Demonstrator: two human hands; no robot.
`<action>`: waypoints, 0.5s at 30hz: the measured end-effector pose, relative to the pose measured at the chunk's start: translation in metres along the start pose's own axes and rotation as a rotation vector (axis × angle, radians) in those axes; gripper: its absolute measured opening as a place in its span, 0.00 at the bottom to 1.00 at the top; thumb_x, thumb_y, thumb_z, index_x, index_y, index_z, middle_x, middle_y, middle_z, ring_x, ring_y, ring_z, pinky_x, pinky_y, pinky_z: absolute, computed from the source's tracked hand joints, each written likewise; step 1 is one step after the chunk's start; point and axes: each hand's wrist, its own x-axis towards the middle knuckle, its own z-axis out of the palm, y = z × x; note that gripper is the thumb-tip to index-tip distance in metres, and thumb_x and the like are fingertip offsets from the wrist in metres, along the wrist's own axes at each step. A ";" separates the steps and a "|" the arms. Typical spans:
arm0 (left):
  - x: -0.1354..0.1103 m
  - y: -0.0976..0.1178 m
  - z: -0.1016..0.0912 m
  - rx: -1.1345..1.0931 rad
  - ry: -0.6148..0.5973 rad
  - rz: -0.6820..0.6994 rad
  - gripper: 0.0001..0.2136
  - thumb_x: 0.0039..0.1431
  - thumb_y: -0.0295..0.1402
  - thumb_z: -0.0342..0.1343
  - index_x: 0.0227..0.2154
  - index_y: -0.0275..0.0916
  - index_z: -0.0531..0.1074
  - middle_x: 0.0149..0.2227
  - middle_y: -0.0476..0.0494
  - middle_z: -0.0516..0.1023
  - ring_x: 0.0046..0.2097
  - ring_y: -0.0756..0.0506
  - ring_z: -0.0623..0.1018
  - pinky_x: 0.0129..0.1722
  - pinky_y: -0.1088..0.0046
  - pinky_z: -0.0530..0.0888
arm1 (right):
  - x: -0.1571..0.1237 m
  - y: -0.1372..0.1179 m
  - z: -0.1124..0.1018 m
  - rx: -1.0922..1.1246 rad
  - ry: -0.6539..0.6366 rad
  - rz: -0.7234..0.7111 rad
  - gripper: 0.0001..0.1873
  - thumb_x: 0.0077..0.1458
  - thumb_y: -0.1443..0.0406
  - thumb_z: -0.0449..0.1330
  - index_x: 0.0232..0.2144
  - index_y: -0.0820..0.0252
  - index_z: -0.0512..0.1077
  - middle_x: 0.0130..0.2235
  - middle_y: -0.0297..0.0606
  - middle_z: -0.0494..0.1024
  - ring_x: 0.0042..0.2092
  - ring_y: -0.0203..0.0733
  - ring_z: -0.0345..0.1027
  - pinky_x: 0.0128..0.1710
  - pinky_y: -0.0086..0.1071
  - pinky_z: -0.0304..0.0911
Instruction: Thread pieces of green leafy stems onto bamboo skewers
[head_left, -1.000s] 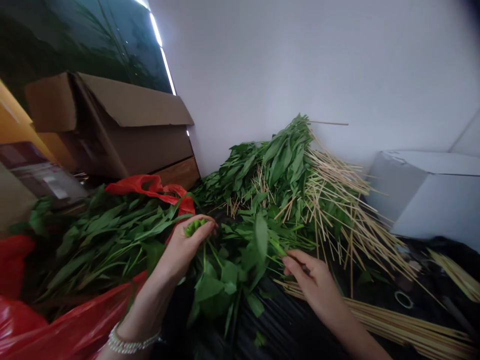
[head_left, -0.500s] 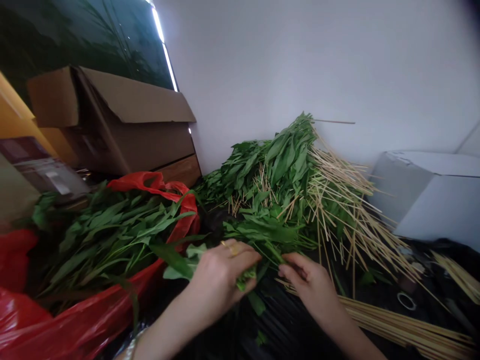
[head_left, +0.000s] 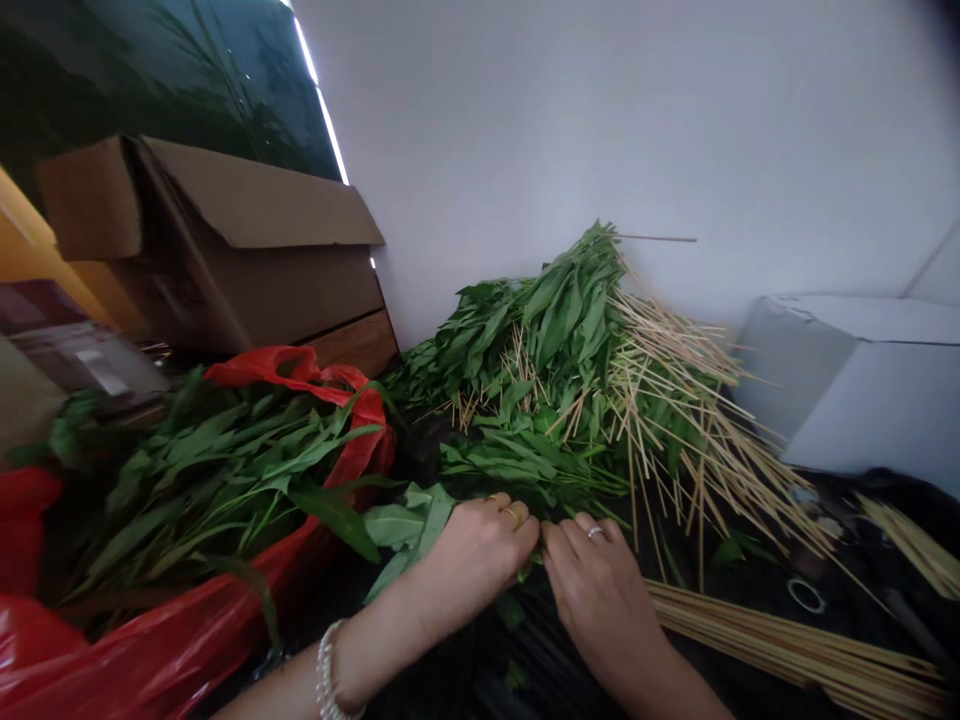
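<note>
In the lower middle, my left hand (head_left: 487, 545) is closed around a bunch of leafy greens (head_left: 409, 525), its broad leaves sticking out to the left. Right against it, my right hand (head_left: 589, 575) has its fingers closed where the stems come out; a little green shows between the two hands, and most of the stems are hidden. Just beyond the hands lies a loose pile of cut greens (head_left: 532, 460). Behind that rises a large heap of green bunches (head_left: 574, 300) with thin wooden sticks (head_left: 697, 410) fanning out to the right.
At left, a red plastic bag (head_left: 300, 570) is full of long leafy stems (head_left: 217, 470). A cardboard box (head_left: 277, 270) stands behind it. More sticks (head_left: 795, 640) lie at lower right on black plastic sheeting, near a pale ring (head_left: 806, 596). A white box (head_left: 877, 400) stands at right.
My right hand has left the cut greens pile and moved left and down to meet my left hand. My left hand has turned and shifted slightly right, still holding the bunch.
</note>
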 end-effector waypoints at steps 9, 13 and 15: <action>-0.005 -0.017 -0.005 -0.515 0.230 -0.158 0.06 0.52 0.23 0.53 0.29 0.38 0.74 0.29 0.49 0.77 0.32 0.47 0.76 0.35 0.74 0.70 | 0.002 0.003 -0.012 0.500 0.016 0.041 0.15 0.63 0.71 0.45 0.30 0.61 0.69 0.29 0.38 0.70 0.34 0.44 0.60 0.37 0.39 0.53; -0.015 -0.047 -0.019 -0.736 0.434 -0.439 0.08 0.56 0.25 0.51 0.32 0.37 0.76 0.33 0.49 0.80 0.36 0.49 0.78 0.39 0.76 0.71 | 0.005 0.009 -0.013 0.876 -0.117 0.305 0.12 0.64 0.64 0.50 0.36 0.58 0.72 0.33 0.36 0.73 0.36 0.41 0.66 0.37 0.35 0.59; -0.022 -0.057 -0.029 -0.684 0.499 -0.548 0.07 0.57 0.29 0.54 0.34 0.37 0.77 0.34 0.47 0.81 0.37 0.47 0.79 0.40 0.75 0.72 | 0.005 0.012 -0.009 1.019 -0.178 0.435 0.12 0.63 0.61 0.51 0.40 0.57 0.74 0.33 0.36 0.74 0.36 0.40 0.68 0.37 0.34 0.62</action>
